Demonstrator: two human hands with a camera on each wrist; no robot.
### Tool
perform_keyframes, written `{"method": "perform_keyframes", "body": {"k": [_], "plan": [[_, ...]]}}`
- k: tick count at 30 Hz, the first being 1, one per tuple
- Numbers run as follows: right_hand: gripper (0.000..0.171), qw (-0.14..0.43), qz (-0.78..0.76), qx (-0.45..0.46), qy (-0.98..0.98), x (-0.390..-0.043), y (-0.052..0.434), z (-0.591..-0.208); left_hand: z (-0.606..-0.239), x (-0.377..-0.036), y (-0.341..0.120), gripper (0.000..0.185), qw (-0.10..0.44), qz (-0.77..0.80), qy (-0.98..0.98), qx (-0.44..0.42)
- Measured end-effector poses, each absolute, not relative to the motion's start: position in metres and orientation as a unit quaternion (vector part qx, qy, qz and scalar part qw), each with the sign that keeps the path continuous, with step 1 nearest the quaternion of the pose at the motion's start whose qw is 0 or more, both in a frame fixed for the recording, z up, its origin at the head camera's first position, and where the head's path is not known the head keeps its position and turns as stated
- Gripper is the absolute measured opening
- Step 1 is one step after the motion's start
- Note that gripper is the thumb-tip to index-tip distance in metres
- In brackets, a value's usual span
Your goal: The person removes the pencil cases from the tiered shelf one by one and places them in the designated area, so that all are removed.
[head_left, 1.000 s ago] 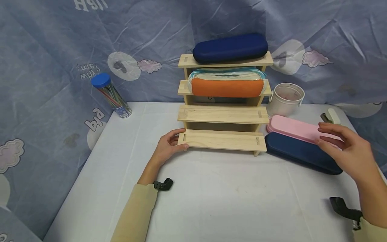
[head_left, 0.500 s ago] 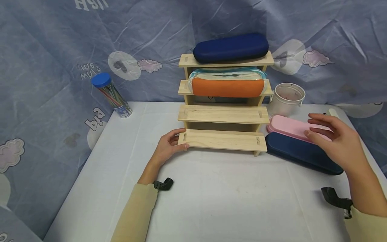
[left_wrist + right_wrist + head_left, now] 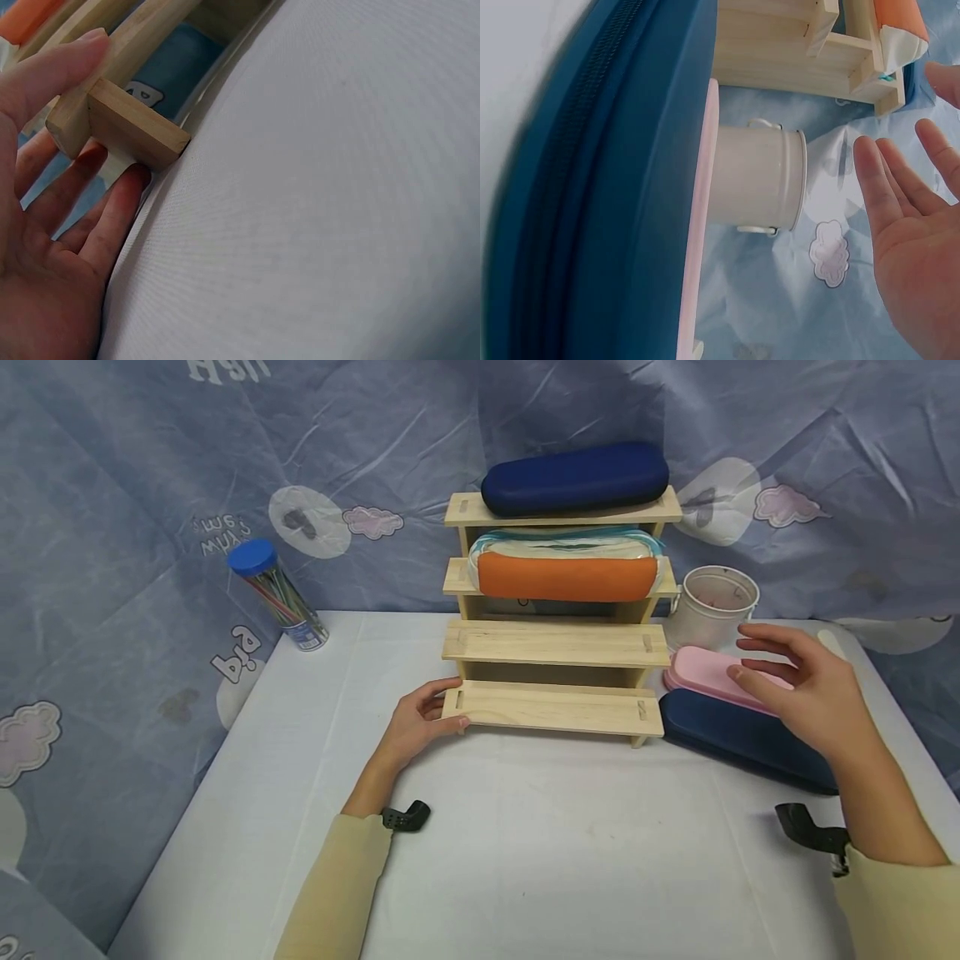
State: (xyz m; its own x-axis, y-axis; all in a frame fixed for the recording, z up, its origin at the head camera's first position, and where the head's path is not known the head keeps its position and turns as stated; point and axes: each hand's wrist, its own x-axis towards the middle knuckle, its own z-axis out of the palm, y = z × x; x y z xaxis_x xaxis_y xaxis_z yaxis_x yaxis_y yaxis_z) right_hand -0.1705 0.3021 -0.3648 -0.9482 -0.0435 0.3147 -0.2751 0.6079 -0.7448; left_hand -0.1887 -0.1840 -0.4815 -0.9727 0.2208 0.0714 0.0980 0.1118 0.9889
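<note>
Pale wood rack (image 3: pixel 555 643), four stepped shelves, sits toward the back of a white table (image 3: pixel 585 860). Left hand (image 3: pixel 416 722) has the left end of its lowest shelf pinched, thumb over the front edge and fingers tucked in behind — the left wrist cam shows the thumb resting right on the wood.

Right hand (image 3: pixel 813 693) hovers off to the right, fingers gently bent and a bit spread, thumb apart from them. It's above a pink case (image 3: pixel 705 672) and a navy case (image 3: pixel 738 735), which lie side by side just right of the rack, navy one nearer the person. From the right wrist cam, the hand is clearly apart from both.

Up on the rack, a blue case (image 3: pixel 573 479) takes the top shelf and an orange-fronted pouch (image 3: pixel 566 575) the second. White bucket (image 3: pixel 708 618) stands behind the pink case, and a blue-lidded tub (image 3: pixel 277 596) of thin sticks is at the far left corner.
</note>
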Motion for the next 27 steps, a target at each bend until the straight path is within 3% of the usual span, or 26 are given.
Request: {"method": "perform_keyframes", "body": {"k": [27], "plan": [[0.07, 0.153, 0.463, 0.155, -0.859, -0.203, 0.265, -0.345, -0.481, -0.188, -0.184, 0.062, 0.042, 0.66, 0.742, 0.114]]}}
